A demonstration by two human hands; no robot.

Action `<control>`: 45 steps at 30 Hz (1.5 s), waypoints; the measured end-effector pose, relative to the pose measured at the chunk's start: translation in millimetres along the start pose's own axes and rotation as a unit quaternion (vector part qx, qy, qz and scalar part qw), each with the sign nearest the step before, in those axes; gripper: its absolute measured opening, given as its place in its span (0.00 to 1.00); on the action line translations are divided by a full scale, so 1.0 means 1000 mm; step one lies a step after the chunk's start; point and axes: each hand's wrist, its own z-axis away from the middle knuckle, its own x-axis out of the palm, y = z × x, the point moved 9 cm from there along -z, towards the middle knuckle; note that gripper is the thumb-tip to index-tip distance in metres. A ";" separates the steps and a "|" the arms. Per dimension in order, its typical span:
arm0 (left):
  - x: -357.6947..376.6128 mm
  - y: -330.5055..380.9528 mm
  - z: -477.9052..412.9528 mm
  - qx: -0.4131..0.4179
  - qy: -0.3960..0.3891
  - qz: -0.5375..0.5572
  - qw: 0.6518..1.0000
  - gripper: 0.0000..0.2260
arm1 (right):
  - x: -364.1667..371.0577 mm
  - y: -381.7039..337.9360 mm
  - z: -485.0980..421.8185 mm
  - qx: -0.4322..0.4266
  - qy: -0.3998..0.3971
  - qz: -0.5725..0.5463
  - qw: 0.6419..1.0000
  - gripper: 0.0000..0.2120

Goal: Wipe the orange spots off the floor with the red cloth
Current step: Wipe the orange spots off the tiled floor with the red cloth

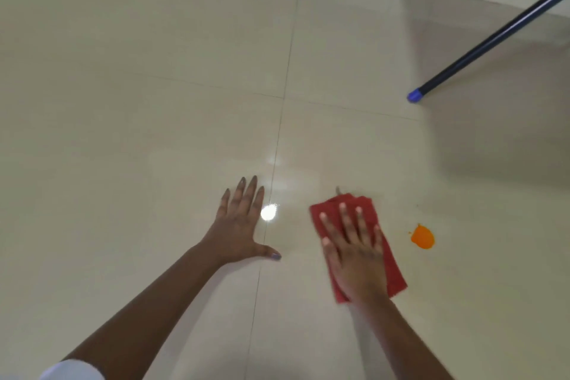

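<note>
the right hand (354, 259) lies flat on the red cloth (391, 271), palm down, with the fingers (345, 219) spread apart and straight; it presses on the cloth and does not clamp it. the cloth is folded and lies flat on the floor (154, 102), and its edges show around the hand on the far side and on the right side. just to the right of the cloth, not touching it, there is one orange spot (423, 236), round, with a very small orange drop beside it on the left.

the left hand (240, 225) rests flat on the bare floor, well to the left of the cloth, fingers open and the thumb pointing to the right. it holds nothing. a bright reflection of light (269, 212) sits on the tile between the two hands, close to the left one. a white sleeve (71, 370) shows at the bottom left corner.

the floor is of glossy cream tiles with thin joints. far at the top right two dark legs (493, 37) with blue tips (415, 95) stand on the floor, well apart from the spot.
</note>
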 end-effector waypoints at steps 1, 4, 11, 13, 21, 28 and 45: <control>0.003 0.004 -0.003 -0.003 -0.003 -0.008 1.000 0.62 | -0.003 0.016 -0.017 0.027 -0.001 0.013 1.000 0.24; 0.008 0.009 -0.005 -0.019 -0.013 -0.012 1.000 0.63 | 0.000 0.020 -0.069 0.098 -0.043 -0.003 0.994 0.24; 0.006 0.053 -0.016 0.045 -0.024 -0.002 0.999 0.60 | 0.013 -0.014 0.038 0.002 -0.012 -0.014 1.000 0.25; 0.006 0.070 -0.027 0.070 -0.032 -0.012 0.997 0.62 | 0.007 0.043 0.056 0.079 -0.016 -0.005 0.997 0.26; 0.020 0.093 -0.043 0.068 -0.061 -0.047 0.995 0.60 | 0.000 0.100 -0.059 0.159 -0.027 -0.029 0.986 0.24; 0.022 0.118 -0.046 0.106 -0.082 -0.045 0.990 0.60 | -0.001 0.120 0.065 0.076 0.022 0.000 0.997 0.25; 0.014 0.106 -0.059 0.081 -0.088 -0.059 0.991 0.60 | -0.015 0.176 -0.004 0.129 0.004 0.010 0.992 0.23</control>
